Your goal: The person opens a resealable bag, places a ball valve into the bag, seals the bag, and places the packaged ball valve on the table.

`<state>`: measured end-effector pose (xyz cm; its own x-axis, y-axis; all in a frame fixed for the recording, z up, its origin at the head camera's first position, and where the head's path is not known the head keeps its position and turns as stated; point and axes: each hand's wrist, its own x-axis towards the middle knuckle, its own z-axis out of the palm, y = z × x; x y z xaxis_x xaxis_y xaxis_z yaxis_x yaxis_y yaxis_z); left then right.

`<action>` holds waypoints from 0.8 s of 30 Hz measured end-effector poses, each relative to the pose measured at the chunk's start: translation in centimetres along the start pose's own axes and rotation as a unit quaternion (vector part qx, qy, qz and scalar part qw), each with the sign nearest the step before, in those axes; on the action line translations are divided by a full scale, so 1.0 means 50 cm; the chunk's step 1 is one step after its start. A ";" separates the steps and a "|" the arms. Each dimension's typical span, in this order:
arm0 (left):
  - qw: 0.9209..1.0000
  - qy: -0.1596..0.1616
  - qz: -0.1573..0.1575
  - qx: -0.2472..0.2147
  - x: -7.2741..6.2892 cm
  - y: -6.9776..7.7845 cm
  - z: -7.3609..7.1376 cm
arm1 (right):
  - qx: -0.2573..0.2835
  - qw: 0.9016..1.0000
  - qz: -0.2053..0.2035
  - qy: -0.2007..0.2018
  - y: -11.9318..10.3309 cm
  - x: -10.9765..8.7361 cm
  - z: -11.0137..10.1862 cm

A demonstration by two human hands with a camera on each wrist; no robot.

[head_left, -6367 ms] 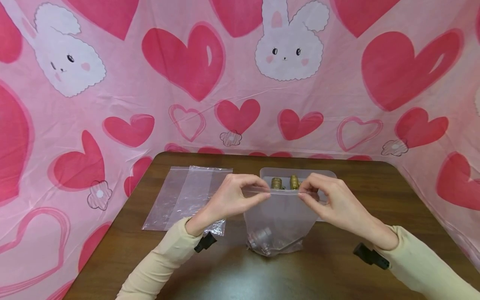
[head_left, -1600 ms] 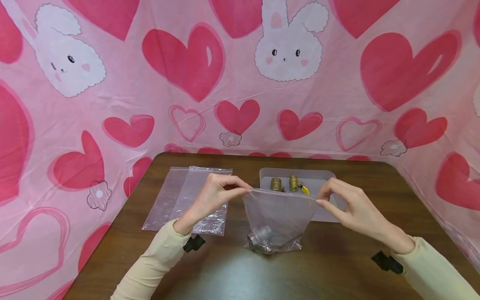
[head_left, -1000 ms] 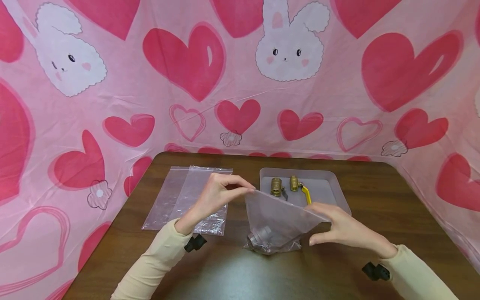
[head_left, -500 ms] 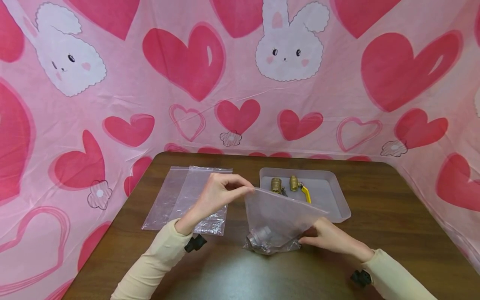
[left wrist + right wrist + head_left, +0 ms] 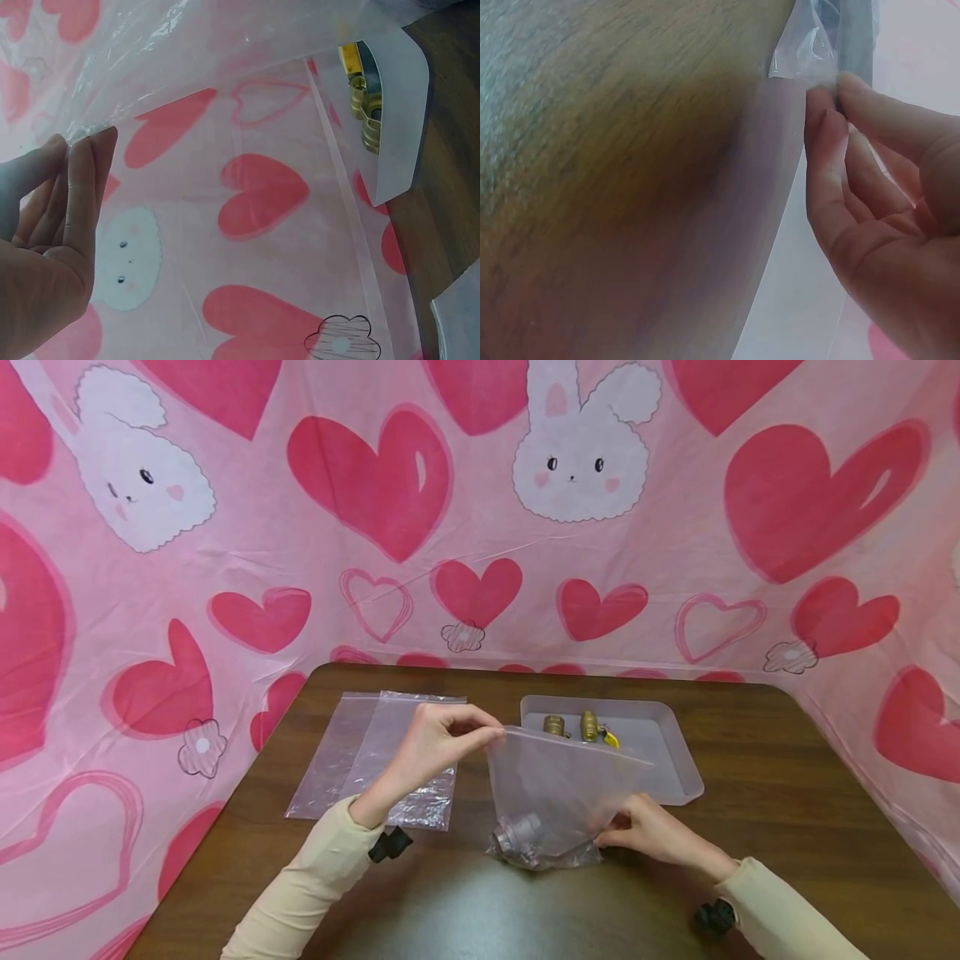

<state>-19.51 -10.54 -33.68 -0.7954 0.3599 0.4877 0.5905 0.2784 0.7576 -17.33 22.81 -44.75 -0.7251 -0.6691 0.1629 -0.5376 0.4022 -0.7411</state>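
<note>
Bag (image 5: pixel 562 777) half-upright on worktop (image 5: pixel 450 914), greyish fitting (image 5: pixel 517 833) inside at its 7 o'clock. Left hand (image 5: pixel 444 743): fingers pinching the rim at 10. Right hand (image 5: pixel 656 831): fingers pinching the low edge at 4; whether they also grip something inside, cannot tell. Judgement: hold 10 steady, ease 4 outward gently; film likely creases. Film thin, cloudy, wrinkled at base. Tray (image 5: pixel 663 747) at 1: smooth, translucent, round-cornered; stubby brass valves (image 5: pixel 589 725) within.
</note>
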 end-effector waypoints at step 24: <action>0.997 -0.006 -0.057 -0.048 -0.003 -0.001 -0.003 | 0.206 0.970 -0.011 -0.127 0.002 -0.008 -0.004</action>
<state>-19.45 -10.72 -33.74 -0.8545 0.3422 0.3908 0.4800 0.2326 0.8459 -17.19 23.22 -44.77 -0.5572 -0.8286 0.0545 -0.2967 0.1374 -0.9450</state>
